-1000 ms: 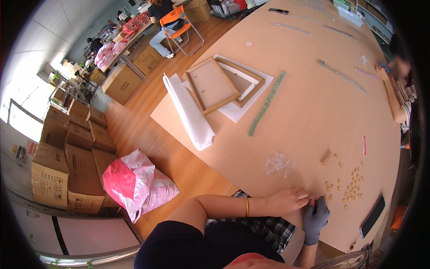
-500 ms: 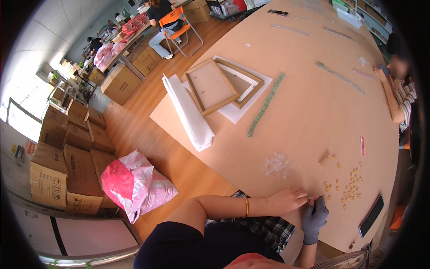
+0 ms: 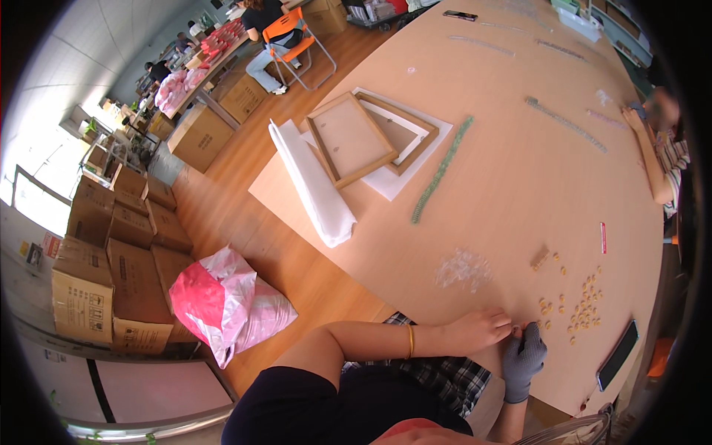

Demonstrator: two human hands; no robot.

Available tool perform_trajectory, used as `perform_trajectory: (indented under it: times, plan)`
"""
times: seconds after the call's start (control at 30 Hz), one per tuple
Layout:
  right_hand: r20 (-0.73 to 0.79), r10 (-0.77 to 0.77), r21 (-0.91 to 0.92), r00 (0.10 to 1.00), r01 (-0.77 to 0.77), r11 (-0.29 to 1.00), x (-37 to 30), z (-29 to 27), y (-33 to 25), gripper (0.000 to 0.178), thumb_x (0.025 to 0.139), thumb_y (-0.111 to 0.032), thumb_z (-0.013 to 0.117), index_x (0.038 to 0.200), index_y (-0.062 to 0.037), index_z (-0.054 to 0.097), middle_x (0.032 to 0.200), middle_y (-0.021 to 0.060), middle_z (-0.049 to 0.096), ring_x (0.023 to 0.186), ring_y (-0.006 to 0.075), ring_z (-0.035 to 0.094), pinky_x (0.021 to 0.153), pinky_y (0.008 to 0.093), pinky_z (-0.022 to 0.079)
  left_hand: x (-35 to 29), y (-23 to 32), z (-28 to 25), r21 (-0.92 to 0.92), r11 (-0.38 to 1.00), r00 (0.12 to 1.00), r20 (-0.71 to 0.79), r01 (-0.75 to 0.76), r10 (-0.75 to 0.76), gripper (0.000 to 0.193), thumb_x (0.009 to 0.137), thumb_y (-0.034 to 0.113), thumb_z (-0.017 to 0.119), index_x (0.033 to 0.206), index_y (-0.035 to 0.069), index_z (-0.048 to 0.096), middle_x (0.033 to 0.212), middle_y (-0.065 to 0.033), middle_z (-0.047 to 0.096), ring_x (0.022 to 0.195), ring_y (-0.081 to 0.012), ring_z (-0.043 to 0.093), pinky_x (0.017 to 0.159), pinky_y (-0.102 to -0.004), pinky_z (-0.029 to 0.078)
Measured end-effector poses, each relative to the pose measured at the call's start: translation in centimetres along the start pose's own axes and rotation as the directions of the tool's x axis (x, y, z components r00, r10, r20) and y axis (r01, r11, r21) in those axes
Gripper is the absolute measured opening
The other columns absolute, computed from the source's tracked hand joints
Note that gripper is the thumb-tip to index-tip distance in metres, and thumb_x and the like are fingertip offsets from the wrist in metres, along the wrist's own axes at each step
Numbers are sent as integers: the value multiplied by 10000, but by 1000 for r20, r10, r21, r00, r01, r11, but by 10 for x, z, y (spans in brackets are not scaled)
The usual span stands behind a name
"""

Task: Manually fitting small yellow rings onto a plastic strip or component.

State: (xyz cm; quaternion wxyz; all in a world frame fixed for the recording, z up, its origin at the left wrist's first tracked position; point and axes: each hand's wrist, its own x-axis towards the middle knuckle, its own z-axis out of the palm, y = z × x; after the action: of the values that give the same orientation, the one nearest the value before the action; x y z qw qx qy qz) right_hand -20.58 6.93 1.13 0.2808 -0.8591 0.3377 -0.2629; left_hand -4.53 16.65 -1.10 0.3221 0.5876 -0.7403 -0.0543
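At the table's near edge my two hands meet, fingertips almost touching. My left hand point(image 3: 483, 331), bare with a gold bangle point(image 3: 411, 342) at the wrist, has its fingers curled into a pinch. A grey glove that leaves the fingertips bare covers my right hand point(image 3: 525, 357), whose thumb and fingers are also pressed together. Whatever sits between the fingertips is too small to make out. Just beyond lie many small yellowish pieces point(image 3: 586, 304), scattered to the right. Left of them is a loose pile of clear plastic bits point(image 3: 463, 269).
A dark phone point(image 3: 617, 356) lies at the right edge. Farther off are a green beaded strip point(image 3: 443, 170), wooden frames point(image 3: 350, 139) and a white foam roll point(image 3: 311, 185). Another person's arm point(image 3: 647, 156) rests at the far right. A pink-white bag point(image 3: 230, 304) and cartons point(image 3: 133, 259) stand on the floor.
The view has shifted very slightly. Both hands keep the same pinch at the same spot; nothing else has visibly moved.
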Motion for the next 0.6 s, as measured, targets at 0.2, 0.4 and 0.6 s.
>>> perform_trajectory:
  times: [0.2,0.4,0.6]
  plan:
    - [-17,-28,88,999,30,996,-2,6,1,115,974,-93,639,881,-30,614,751,190,662,674,404,680,615,429,533,-4,-2,-4,-7,1000,1000,8,-16,16,246,790,115,644,999,-14,626,1058,-122,601,1081,-300,628,918,-385,552]
    - [-19,-41,-74,999,40,996,-3,3,-3,95,950,-86,650,875,-39,614,737,192,654,657,420,659,608,456,531,-2,0,-12,-59,998,996,92,-2,7,294,798,95,651,1062,-30,620,1120,-152,599,1116,-338,622,961,-433,545]
    - [0,-60,-57,998,60,997,-1,-5,-5,76,896,-59,688,892,-77,615,697,163,610,641,379,645,571,463,503,-2,3,-24,-134,990,997,72,49,-40,304,843,31,674,1143,-13,645,1195,-164,639,1123,-356,642,940,-448,551]
